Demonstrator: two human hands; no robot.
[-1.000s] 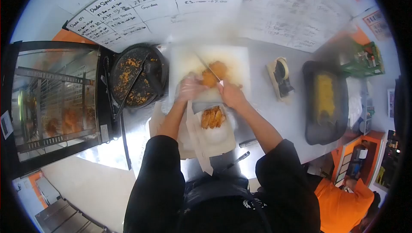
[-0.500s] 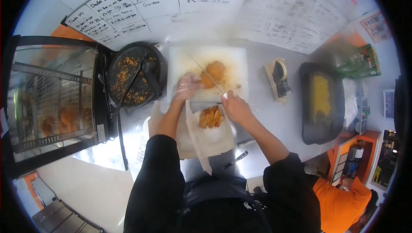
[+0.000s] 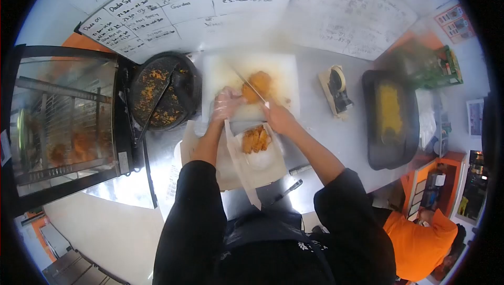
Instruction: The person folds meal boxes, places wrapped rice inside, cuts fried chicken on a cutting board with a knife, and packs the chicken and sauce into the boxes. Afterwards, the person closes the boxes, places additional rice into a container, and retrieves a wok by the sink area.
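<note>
The right hand (image 3: 279,118) is wrapped round the white handle of a knife (image 3: 251,88), fingers closed on it. The thin, straight metal blade slants away to the upper left, across a golden-brown breaded cutlet (image 3: 259,81), rounded in outline and rough with crumb, which lies near the middle of the cutting board. The left hand (image 3: 224,103), sheathed in a clear, crinkled glove, has its fingers bent together at the cutlet's left edge; whether they grip it or merely rest against it, I cannot tell.

Beneath is a smooth white cutting board (image 3: 215,69), squarish, scattered with crumbs and stained yellowish. Just below it stands an open box (image 3: 268,175) of pale card, with crisp strips of sliced cutlet (image 3: 256,139) beside a soft white mound (image 3: 258,161). A slim dark marker-like object (image 3: 287,191) lies by the box on the shiny metal counter (image 3: 310,143).

To the left sits a round black pan (image 3: 147,106), strewn with orange crumbs, with long dark tongs (image 3: 156,104) laid across it; beyond is a glass-fronted cabinet (image 3: 68,122). To the right are a tape dispenser (image 3: 335,93) and a deep black tray (image 3: 371,111) with rounded corners, holding something yellow.
</note>
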